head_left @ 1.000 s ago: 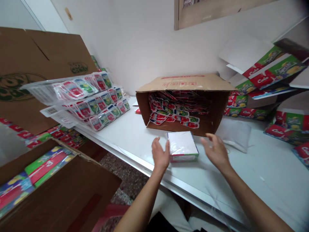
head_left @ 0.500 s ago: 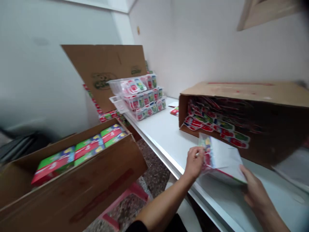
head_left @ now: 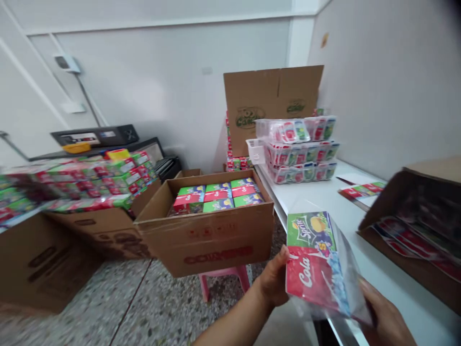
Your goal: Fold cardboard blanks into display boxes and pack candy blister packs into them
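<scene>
A red-and-green printed box (head_left: 313, 269), lettered Cola and Sprite, is held up over the table's near edge inside clear plastic wrap. My left hand (head_left: 275, 278) grips its left side, the thumb along the edge. On its lower right, my right hand (head_left: 385, 315) is closed round the wrapped box, with some fingers hidden behind it. Left of my hands, an open carton (head_left: 219, 240) stands on a pink stool (head_left: 230, 274), with similar boxes (head_left: 218, 194) packed inside.
Clear plastic trays (head_left: 302, 149) of stickers are stacked on the white table (head_left: 345, 230). To the right, a carton (head_left: 396, 187) lies on its side with red pieces inside. Flat printed card (head_left: 363, 190) lies between them. Many boxes (head_left: 97, 175) are piled at left beside an open carton (head_left: 72, 240).
My view has swung left, bringing the carton on the stool to the middle. The box has been turned so its printed face shows, and it has moved away from the sideways carton.
</scene>
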`<state>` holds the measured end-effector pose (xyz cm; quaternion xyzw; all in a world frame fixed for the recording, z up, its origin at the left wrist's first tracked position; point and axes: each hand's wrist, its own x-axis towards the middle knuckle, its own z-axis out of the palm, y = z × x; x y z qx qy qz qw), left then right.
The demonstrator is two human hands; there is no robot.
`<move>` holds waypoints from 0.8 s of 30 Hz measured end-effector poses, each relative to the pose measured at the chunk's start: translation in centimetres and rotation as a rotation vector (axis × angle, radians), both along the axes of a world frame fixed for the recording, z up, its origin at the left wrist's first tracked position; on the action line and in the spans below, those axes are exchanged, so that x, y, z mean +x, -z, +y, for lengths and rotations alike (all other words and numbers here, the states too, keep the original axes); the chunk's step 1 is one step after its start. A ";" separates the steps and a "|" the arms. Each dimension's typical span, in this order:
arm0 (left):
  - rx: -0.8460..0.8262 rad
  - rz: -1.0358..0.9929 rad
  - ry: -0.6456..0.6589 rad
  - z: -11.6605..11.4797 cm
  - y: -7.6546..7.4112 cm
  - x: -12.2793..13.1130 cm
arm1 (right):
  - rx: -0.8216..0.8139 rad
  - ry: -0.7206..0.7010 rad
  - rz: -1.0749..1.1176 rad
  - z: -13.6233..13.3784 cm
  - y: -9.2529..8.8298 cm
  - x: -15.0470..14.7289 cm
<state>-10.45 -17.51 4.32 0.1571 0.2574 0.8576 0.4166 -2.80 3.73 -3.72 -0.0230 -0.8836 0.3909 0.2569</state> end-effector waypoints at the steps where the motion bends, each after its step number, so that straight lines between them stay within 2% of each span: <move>1: -0.003 -0.002 -0.047 -1.2 -1.0 -0.4 | -0.028 -0.038 -0.021 -1.0 -1.3 -1.5; 5: -0.172 -0.018 -0.308 -6.5 -6.3 -2.5 | -0.322 -0.232 -0.137 -6.2 -8.0 -7.2; 8: -0.361 0.090 -0.606 -11.5 -10.9 -5.3 | -0.397 -0.372 -0.072 -9.3 -12.2 -11.1; 10: -0.521 0.273 -0.806 -15.5 -13.8 -7.6 | -0.317 -0.391 -0.009 -10.3 -13.4 -13.5; 11: -0.629 0.373 -0.852 -17.6 -15.1 -9.0 | -0.234 -0.377 0.025 -10.6 -13.4 -14.7; 14: -0.993 0.690 -0.874 -23.7 -18.0 -13.0 | 0.068 -0.344 0.118 -11.3 -11.8 -17.9; 15: -1.119 0.785 -0.862 -25.5 -18.4 -14.3 | 0.141 -0.352 0.138 -11.5 -10.9 -18.8; 17: -1.407 0.919 -0.742 -28.2 -18.5 -16.4 | 0.230 -0.376 0.157 -11.9 -9.1 -20.3; 20: -1.732 1.014 -0.505 -30.2 -17.3 -18.7 | 0.308 -0.376 0.169 -12.5 -7.3 -21.4; 24: -1.800 1.004 -0.333 -30.6 -15.8 -20.9 | 0.354 -0.366 0.166 -12.8 -6.5 -22.1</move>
